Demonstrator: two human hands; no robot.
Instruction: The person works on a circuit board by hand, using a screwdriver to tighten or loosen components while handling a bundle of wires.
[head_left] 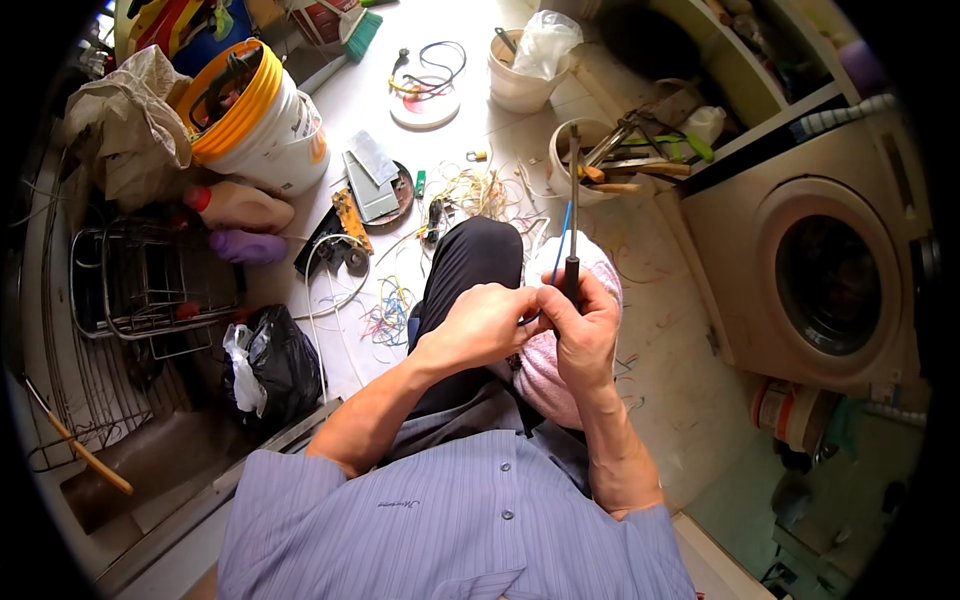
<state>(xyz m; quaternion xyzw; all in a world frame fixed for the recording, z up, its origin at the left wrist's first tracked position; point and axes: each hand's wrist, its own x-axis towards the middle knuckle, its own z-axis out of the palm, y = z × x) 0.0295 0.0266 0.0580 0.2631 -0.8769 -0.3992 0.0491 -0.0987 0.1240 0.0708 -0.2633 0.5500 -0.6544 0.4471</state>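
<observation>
In front of my knees, my right hand [582, 325] is closed around the black handle of a long, thin tool [574, 215]. Its narrow shaft points up and away from me; whether it is a screwdriver or a blade I cannot tell. A thin blue wire [561, 245] rises beside the shaft, from between my hands. Touching the right thumb, my left hand [490, 320] is closed in a pinch on the wire's lower end, mostly hidden by the fingers. A pink towel [550, 375] lies over my right knee, beneath both hands.
Loose wires [470, 190] and coloured wire scraps [390, 315] litter the floor ahead. A white tool bucket [562, 165] stands beyond my right knee, near the washing machine [800, 250]. At left are a yellow-rimmed bucket [290, 150], a wire rack [150, 270] and a black bag [285, 365].
</observation>
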